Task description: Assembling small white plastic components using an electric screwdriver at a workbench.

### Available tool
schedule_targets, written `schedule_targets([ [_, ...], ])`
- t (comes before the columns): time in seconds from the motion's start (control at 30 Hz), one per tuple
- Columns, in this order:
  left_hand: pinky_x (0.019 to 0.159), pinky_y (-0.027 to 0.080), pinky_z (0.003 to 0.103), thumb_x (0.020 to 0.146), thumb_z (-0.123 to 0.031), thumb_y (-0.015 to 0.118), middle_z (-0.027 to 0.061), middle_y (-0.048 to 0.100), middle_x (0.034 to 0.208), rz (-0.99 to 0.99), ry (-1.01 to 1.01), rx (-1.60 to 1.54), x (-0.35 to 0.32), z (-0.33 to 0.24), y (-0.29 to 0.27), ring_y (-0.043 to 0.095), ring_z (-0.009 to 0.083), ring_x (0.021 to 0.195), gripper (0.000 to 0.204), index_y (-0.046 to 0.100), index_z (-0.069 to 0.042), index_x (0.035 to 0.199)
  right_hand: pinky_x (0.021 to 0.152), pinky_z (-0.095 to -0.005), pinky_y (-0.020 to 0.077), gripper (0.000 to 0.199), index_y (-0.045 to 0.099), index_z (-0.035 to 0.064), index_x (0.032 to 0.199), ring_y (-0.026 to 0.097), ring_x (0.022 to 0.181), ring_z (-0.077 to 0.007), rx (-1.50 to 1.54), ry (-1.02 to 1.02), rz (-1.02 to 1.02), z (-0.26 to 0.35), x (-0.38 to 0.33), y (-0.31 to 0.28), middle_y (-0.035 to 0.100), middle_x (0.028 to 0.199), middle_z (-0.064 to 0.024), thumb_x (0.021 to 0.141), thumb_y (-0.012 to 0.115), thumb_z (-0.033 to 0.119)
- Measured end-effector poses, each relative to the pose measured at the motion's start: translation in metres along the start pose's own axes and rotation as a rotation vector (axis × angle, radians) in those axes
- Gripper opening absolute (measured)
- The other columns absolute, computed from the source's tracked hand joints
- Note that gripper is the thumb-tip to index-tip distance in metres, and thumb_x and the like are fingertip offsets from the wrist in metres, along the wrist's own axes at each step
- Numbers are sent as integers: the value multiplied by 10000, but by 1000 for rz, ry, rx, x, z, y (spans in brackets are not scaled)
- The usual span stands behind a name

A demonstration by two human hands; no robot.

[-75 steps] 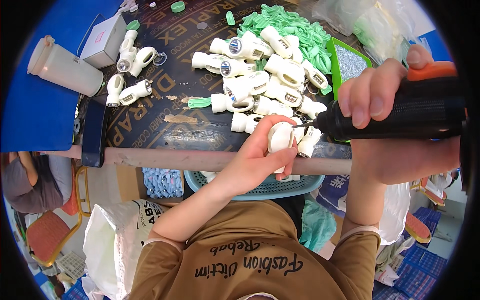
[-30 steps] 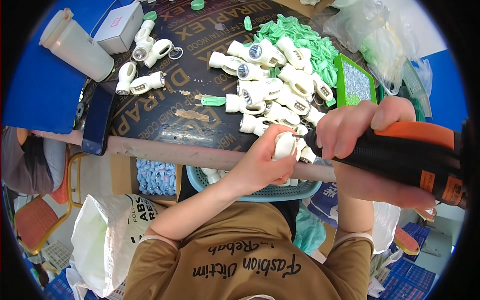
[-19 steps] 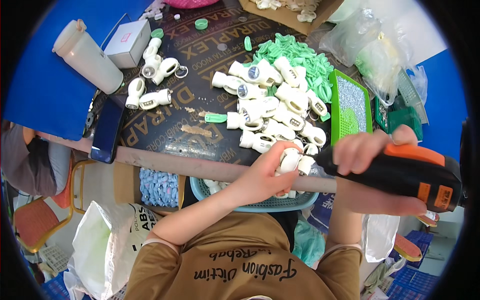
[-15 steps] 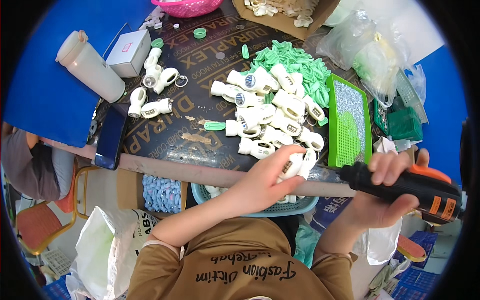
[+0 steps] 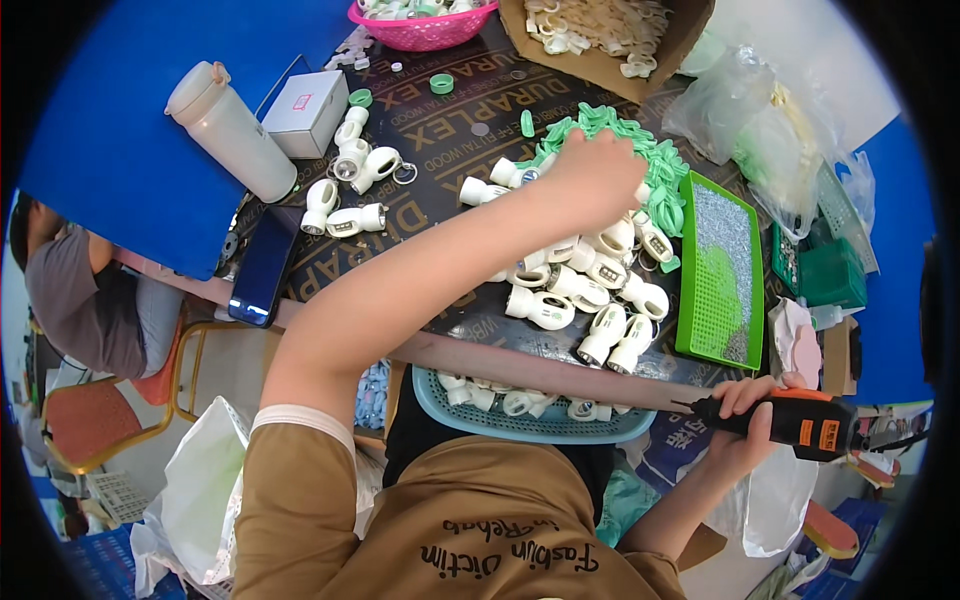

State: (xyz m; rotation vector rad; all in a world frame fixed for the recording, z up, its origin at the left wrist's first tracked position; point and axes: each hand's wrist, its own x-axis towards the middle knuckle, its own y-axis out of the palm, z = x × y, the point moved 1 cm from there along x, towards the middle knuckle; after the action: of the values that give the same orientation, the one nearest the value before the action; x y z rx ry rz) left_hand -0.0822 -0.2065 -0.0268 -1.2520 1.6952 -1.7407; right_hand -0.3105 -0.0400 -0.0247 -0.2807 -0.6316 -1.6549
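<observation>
My left hand (image 5: 600, 178) reaches across the table over the place where the white keychain flashlights (image 5: 542, 307) meet a heap of small green plastic pieces (image 5: 668, 160). Its fingers bend downward and their tips are hidden, so any hold does not show. In my right hand (image 5: 745, 428) is a black and orange electric screwdriver (image 5: 812, 424), its bit pointing left, just past the table's near edge. Two flashlights (image 5: 602, 335) lie side by side at the near end of the pile. My left forearm covers part of the pile.
A green tray (image 5: 686, 330) of small metal parts stands right of the pile. A blue basket (image 5: 560, 432) with flashlights sits below the table edge. At the left are a white bottle (image 5: 232, 135), white box (image 5: 306, 112) and phone (image 5: 265, 280). A pink basket (image 5: 425, 32) and carton (image 5: 690, 45) stand farther back.
My left hand has left the near table edge, where it held flashlights, and moved to the far pile. Two flashlights now lie at the near edge. The screwdriver has moved lower.
</observation>
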Motion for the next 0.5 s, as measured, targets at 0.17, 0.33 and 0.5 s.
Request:
schedule_targets([
  [0.17,765,455,425,795,-243,501,168,585,931,-99,-378,108,-27,77,-37,562,328,890,261,585,-32,924,477,-273,370,361,324,31,1055,399,469,-138,43,63,1,-1,6,-5,417,619,-66,798,566,108],
  [0.33,714,503,409,765,-107,498,168,629,920,132,-714,543,-78,191,-66,615,312,863,206,645,-35,889,478,-274,362,410,322,27,1053,408,484,-143,115,36,17,-2,5,-4,427,631,-71,810,587,225],
  [0.5,746,502,387,762,-78,504,149,622,990,343,-730,634,-85,217,-51,601,296,929,231,642,-48,944,500,-277,350,331,328,42,1081,400,497,-138,62,42,55,-4,6,-5,407,641,-65,853,508,200],
])
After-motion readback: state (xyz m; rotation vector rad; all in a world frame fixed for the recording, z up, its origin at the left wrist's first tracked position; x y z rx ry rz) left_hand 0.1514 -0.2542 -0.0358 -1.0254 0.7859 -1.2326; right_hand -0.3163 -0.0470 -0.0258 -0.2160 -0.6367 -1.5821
